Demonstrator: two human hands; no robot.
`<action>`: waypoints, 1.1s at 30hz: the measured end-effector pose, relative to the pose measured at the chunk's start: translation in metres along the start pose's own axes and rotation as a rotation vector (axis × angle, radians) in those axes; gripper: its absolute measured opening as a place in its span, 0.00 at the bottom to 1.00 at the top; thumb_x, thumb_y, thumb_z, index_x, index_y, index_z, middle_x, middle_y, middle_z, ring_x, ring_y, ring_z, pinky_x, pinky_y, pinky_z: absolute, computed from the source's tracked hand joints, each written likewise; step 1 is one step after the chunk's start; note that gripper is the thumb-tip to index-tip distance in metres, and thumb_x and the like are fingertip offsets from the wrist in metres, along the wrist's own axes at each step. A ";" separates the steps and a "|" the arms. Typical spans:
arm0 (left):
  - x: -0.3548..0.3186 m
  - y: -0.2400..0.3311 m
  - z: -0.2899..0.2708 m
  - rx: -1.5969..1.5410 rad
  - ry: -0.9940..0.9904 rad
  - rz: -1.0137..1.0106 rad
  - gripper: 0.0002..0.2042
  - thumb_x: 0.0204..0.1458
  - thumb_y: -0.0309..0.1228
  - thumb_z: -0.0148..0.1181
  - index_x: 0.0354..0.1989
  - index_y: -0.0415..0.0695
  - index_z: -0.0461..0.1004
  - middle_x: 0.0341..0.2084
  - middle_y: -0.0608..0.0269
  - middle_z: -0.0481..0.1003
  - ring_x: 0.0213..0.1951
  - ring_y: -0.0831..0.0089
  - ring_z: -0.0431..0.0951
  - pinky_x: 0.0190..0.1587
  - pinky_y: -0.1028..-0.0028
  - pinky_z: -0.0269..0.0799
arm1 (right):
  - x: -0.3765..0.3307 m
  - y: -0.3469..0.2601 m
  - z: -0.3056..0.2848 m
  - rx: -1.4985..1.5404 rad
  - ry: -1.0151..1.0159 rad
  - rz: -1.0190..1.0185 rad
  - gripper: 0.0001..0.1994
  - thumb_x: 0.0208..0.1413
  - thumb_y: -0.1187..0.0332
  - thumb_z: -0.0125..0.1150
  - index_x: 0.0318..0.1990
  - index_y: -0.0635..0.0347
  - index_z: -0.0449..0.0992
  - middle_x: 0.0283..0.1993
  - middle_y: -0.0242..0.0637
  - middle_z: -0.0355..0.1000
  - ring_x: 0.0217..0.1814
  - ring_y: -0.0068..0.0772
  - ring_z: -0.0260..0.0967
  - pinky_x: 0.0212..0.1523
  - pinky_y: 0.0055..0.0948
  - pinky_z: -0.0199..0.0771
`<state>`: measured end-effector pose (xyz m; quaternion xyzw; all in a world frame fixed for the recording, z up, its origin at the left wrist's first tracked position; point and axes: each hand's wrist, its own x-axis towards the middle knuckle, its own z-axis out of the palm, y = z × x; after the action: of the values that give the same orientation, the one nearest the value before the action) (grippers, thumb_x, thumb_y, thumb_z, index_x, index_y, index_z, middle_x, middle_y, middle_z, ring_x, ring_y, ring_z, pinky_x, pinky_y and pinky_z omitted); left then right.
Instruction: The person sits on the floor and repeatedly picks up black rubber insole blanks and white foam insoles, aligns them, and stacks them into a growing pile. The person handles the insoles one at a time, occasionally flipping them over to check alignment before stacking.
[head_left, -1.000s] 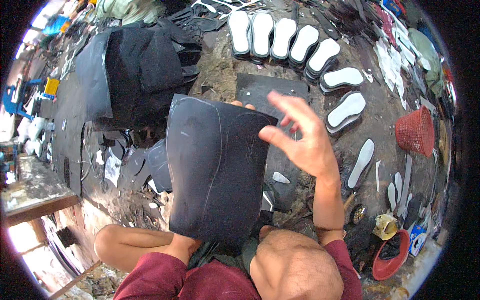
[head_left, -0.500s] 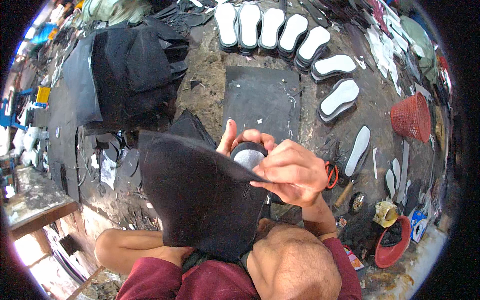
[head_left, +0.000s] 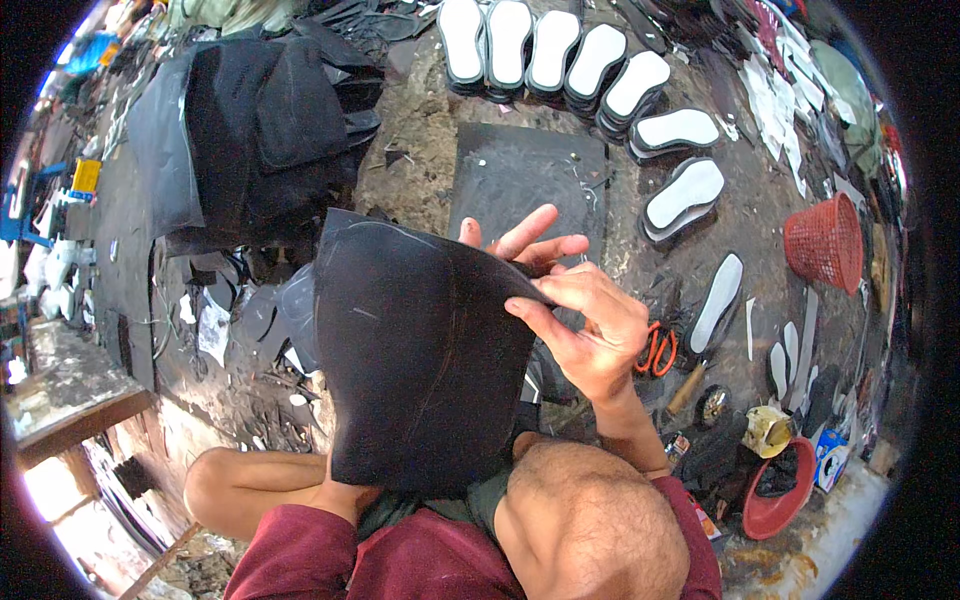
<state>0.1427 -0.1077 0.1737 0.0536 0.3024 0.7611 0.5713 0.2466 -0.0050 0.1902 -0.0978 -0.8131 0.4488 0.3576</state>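
Observation:
A large black sheet [head_left: 420, 350] hangs over my lap and hides most of my left forearm. My right hand [head_left: 590, 330] pinches the sheet's right edge between thumb and fingers. Beyond that edge, the fingers of my left hand [head_left: 525, 238] stretch out and spread apart; the palm is behind the sheet. Whether anything lies against that palm cannot be seen. Under the far side of my hands lies a flat dark board [head_left: 530, 170] on the ground.
Stacks of white-topped soles [head_left: 553, 50] curve around the far right. A pile of black sheets [head_left: 270, 130] lies at far left. Orange-handled scissors [head_left: 656, 350], a single sole [head_left: 717, 303], a red basket [head_left: 823, 243] and a red basin [head_left: 782, 500] sit to the right.
The sheet's far left corner has risen and shifted right. My left fingers have spread apart, and the white-faced, dark-rimmed piece seen at them is now out of sight. My right hand still pinches the edge.

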 end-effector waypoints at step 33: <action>-0.019 0.116 -0.040 1.243 0.018 -0.164 0.16 0.46 0.33 0.76 0.38 0.36 0.81 0.31 0.67 0.82 0.36 0.81 0.78 0.43 0.75 0.74 | 0.010 0.020 0.009 0.475 -0.346 0.676 0.22 0.60 0.65 0.65 0.58 0.69 0.74 0.45 0.42 0.80 0.44 0.26 0.77 0.45 0.25 0.76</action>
<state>0.0348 -0.1599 0.2065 0.3461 0.6963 0.3972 0.4875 0.2299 0.0060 0.1762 -0.1965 -0.6577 0.7246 0.0622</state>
